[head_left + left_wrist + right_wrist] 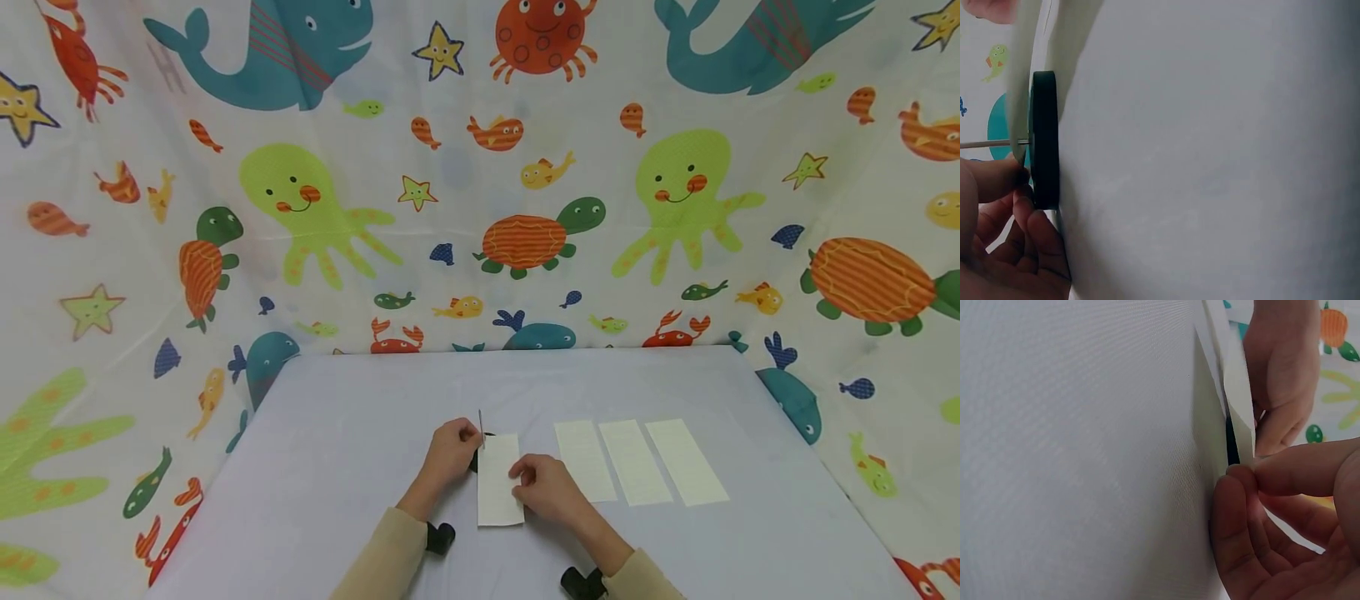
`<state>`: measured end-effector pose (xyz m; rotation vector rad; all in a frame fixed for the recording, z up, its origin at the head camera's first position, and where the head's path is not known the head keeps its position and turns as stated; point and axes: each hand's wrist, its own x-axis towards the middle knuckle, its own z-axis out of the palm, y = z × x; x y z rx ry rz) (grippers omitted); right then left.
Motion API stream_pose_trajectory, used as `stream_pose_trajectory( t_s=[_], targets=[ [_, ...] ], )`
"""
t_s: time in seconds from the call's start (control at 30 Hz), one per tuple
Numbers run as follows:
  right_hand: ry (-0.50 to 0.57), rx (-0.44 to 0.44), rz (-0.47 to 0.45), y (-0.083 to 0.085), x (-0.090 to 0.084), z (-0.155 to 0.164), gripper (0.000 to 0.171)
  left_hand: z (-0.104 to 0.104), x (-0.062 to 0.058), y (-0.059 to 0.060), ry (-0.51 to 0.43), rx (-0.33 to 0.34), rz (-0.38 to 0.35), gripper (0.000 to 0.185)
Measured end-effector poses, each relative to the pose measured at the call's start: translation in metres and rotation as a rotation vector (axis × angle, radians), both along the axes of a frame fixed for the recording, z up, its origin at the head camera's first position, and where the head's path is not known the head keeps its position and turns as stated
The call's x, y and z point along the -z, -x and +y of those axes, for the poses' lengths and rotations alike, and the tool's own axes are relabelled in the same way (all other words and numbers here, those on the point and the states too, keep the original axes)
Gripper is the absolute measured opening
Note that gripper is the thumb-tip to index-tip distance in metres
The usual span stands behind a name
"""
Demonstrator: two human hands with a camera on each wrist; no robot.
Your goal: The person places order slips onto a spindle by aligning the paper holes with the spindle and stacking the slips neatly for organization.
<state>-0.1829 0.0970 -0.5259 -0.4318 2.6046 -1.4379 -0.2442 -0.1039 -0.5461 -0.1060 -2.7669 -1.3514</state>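
A paper spike's upright metal rod (pixel 481 423) rises at the top left of a pale paper slip (pixel 499 483). Its round black base (pixel 1045 140) stands on the table, mostly covered by the slip in the head view. In the left wrist view the rod passes through the slip near its edge, above the base. My left hand (pixel 448 454) pinches the slip's edge beside the rod, thumb over fingers. At the opposite edge, my right hand (pixel 551 490) pinches the slip between thumb and index finger, as the right wrist view also shows.
Three more pale slips, a left one (pixel 585 461), a middle one (pixel 634 463) and a right one (pixel 687 462), lie in a row to the right on the white table (pixel 315 467). A curtain (pixel 450 108) with sea animals hangs behind and at both sides.
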Motion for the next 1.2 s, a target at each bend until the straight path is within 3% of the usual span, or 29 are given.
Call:
stream_pose_trajectory(
  t_s=[0.23,0.47,0.7,0.83,1.2],
  targets=[
    [-0.039,-0.008,0.011,0.001,0.0,-0.001,0.014,0.001,0.001,0.002,0.045,-0.01,0.003,0.01],
    [-0.061,-0.018,0.024,0.002,0.001,-0.001,0.013,-0.002,-0.005,-0.002,0.029,-0.015,0.007,0.009],
    [-0.068,-0.025,0.023,0.002,0.001,0.0,0.013,-0.007,-0.011,-0.013,0.13,0.091,0.044,0.017],
    [-0.074,-0.03,0.028,0.002,0.001,0.001,0.013,-0.007,-0.012,-0.016,0.134,0.146,0.033,0.023],
    [-0.144,-0.043,0.055,-0.006,-0.002,0.01,0.014,-0.007,-0.013,-0.022,0.146,0.158,-0.018,0.031]
  ],
)
